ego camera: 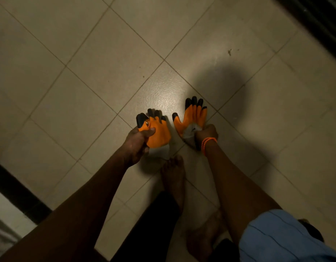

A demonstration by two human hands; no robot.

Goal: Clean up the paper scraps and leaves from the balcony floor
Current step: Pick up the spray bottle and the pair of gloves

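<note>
So right now each hand has one orange work glove with black fingertips, held up just below the middle of the frame. The left hand [137, 142] grips its glove [156, 130] across the palm, thumb curled over the front. The right hand [206, 133] pinches the other glove [191, 118] at its white cuff, so that one's fingers point toward the top of the frame with the cuff opening facing the wrist. My guess is that cuff line-up is what matters for slipping one on next. As for scraps or leaves, I only see a small dark speck [229, 52] on the tile floor [87, 53] in the upper right, well apart from both hands.
</note>
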